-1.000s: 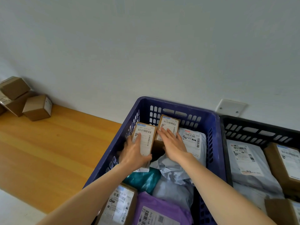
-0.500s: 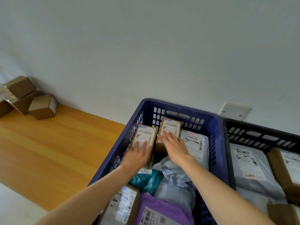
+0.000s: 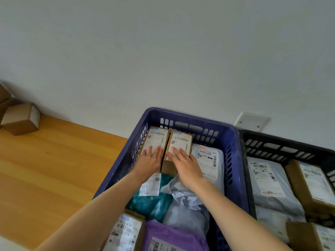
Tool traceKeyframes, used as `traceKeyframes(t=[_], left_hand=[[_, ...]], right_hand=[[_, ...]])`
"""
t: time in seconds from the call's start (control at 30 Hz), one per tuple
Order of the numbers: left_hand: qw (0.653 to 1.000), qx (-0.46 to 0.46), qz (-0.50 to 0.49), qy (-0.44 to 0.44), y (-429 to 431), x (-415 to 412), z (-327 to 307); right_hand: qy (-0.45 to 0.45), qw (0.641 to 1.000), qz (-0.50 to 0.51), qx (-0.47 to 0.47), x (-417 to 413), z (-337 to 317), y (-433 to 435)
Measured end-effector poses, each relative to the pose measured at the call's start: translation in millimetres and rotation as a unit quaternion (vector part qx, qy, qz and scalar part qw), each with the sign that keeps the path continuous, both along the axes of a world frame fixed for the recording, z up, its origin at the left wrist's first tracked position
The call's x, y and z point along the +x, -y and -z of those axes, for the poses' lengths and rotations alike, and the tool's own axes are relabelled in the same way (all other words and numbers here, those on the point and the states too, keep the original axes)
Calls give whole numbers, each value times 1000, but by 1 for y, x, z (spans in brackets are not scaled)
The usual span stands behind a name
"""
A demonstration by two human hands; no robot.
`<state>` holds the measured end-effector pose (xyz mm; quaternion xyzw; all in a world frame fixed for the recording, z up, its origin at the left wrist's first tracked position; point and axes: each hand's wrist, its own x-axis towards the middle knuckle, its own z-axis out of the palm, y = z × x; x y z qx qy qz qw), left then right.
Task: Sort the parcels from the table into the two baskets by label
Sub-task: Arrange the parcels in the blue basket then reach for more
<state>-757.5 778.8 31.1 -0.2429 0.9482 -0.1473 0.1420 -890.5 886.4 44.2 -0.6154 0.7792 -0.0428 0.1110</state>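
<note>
Flat, straight-fingered left hand (image 3: 150, 161) rests on a brown barcode-labelled box (image 3: 155, 140). The right hand (image 3: 184, 164), equally flat, presses its twin box (image 3: 180, 142) alongside.

Two labelled boxes (image 3: 167, 143) side-by-side in blue basket (image 3: 233, 160).

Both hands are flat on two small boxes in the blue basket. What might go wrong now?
1. The left hand and right hand only press flat, with no grip, so the left box or right box may slide once released.
2. The right box borders a soft, crumpled grey bag; it could tip that way.
</note>
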Motion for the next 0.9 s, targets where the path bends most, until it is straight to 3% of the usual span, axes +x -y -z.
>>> traceKeyframes(t=[0.4, 0.67, 0.9], left_hand=[[999, 2, -36, -20, -8, 1, -28], [990, -37, -57, -126, 1, 20, -81], [978, -61, -82, -181, 21, 92, -118]], right_hand=[[32, 999, -5, -35, -4, -2, 3], [43, 996, 7, -80, 11, -48, 14], [56, 991, 32, -116, 67, -87, 38]])
